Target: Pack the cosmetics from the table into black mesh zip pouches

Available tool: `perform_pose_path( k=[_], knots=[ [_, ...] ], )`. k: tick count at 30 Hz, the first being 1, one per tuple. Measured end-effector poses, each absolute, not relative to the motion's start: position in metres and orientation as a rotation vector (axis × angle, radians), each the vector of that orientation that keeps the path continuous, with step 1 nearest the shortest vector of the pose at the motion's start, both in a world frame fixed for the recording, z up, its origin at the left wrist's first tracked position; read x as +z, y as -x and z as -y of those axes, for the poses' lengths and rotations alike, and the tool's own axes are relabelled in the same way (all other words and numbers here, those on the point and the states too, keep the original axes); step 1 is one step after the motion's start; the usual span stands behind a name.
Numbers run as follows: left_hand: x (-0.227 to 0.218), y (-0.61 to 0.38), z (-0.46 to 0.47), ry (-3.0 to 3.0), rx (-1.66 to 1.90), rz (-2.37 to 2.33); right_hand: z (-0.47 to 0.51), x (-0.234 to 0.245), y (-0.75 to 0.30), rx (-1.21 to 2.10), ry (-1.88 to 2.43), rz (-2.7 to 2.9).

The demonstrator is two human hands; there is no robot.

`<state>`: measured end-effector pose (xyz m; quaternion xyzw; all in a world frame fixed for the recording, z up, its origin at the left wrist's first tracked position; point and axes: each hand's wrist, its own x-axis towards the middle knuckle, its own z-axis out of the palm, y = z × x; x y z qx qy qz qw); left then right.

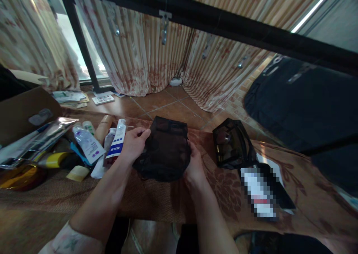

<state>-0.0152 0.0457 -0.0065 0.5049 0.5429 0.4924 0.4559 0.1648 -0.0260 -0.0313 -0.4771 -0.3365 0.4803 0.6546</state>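
A black mesh pouch (pixel 170 149) is held between my two hands above the brown patterned cloth. My left hand (pixel 135 144) pinches its upper left edge between thumb and fingers. On the other side, my right hand (pixel 195 162) grips the pouch's right edge, its fingers partly hidden behind the fabric. Whether anything lies inside the pouch cannot be made out. Close to my left hand stand a white and blue tube (pixel 117 140) and a clear bottle with a white label (pixel 88 144). To the right sits a second black mesh pouch (pixel 232 144) with small items inside.
A cardboard box (pixel 28 112), a silver packet (pixel 53 134), a yellow tube (pixel 54 159) and an amber glossy object (pixel 22 177) crowd the left. Beyond the pouch, a phone-like dark object (pixel 275 185) lies on papers. A dark rail with clips (pixel 165 26) crosses overhead.
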Motion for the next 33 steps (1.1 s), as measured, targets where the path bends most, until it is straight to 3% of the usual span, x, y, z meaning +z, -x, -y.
perform_pose_path(
  k=[5,12,18,24,33],
  knots=[
    [-0.013,0.014,-0.049,-1.296,1.197,-1.437,0.027,-0.013,-0.168,1.127,1.049,0.641],
    [-0.007,-0.021,-0.017,-1.789,1.1,-1.48,0.026,-0.015,-0.185,0.505,1.432,0.909],
    [-0.003,-0.04,0.006,-2.041,0.926,-1.289,0.027,-0.022,-0.198,0.305,1.605,0.958],
    [0.002,-0.037,0.011,-1.988,0.706,-1.058,0.03,-0.018,-0.188,0.401,1.447,1.002],
    [0.009,-0.03,0.01,-2.022,0.703,-0.934,0.034,-0.005,-0.166,0.657,1.177,1.068]
  ],
)
